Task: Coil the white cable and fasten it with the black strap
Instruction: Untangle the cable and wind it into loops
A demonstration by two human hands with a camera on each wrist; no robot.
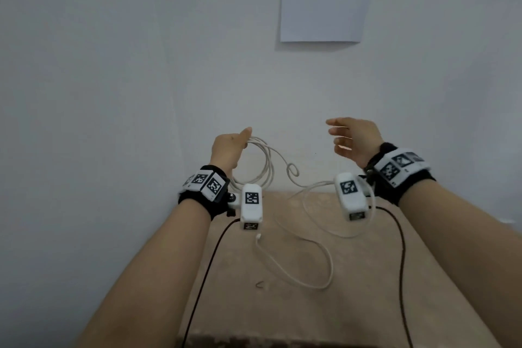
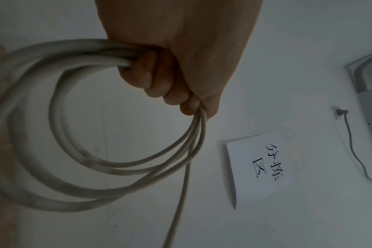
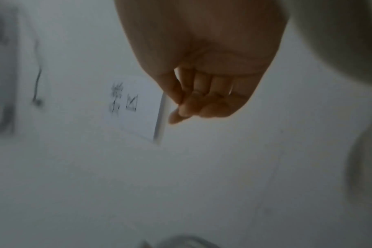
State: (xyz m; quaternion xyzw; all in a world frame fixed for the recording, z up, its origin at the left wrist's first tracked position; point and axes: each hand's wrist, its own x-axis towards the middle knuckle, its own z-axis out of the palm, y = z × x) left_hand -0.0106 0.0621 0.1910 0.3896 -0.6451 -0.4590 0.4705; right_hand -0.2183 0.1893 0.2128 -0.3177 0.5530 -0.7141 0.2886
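The left hand (image 1: 227,150) grips several loops of thin white round cable (image 1: 267,167), whose slack trails toward five o'clock, nearer the empty, loosely spread right hand (image 1: 354,138).

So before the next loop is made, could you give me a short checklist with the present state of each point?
1. Left hand grips the finished loops of the white cable: ok.
2. Right hand free to take more cable: ok, fingers relaxed and holding nothing.
3. Loops lie neatly together: ok.
4. Loose remainder on the table free of knots: not ok, a small kink loop shows.
5. Free cable end not caught: ok.
6. Black strap within reach: cannot tell, not identifiable.
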